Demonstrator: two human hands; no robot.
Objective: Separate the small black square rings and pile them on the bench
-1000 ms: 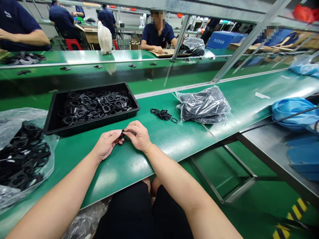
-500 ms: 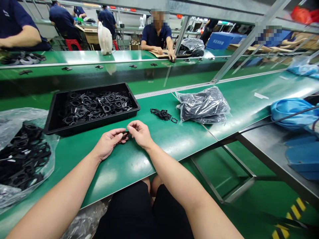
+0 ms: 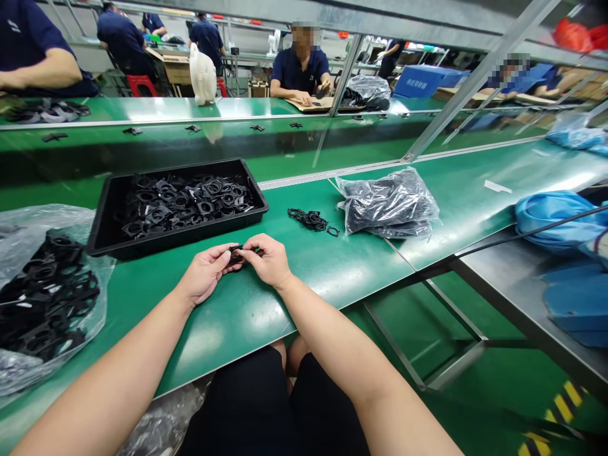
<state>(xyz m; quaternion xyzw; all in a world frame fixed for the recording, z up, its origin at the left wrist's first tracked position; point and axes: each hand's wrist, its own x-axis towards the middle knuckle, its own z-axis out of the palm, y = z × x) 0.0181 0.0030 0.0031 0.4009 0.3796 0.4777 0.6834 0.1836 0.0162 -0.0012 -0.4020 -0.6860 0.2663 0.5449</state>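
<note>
Between my two hands, just above the green table (image 3: 228, 329), is a small black plastic part (image 3: 235, 254), partly hidden by fingers. My left hand (image 3: 206, 272) pinches it from the left with thumb and fingers. On its other side, my right hand (image 3: 266, 258) has closed its fingertips on the same part. Behind my hands stands a black tray (image 3: 185, 235) heaped with black plastic pieces that have round openings. A small pile of black rings (image 3: 311, 219) lies to the right of the tray.
A clear bag of black parts (image 3: 47, 291) lies open at the left. To the right sits a filled plastic bag (image 3: 387, 199). Beyond runs a conveyor belt (image 3: 237, 142) with spaced black parts. A slanted metal post (image 3: 441, 120) rises at the right. Co-workers sit across the belt.
My right hand has shifted slightly, and its fingertips now lie over the black part, which shows more clearly. Across the belt, a co-worker's hand has lifted from the belt edge.
</note>
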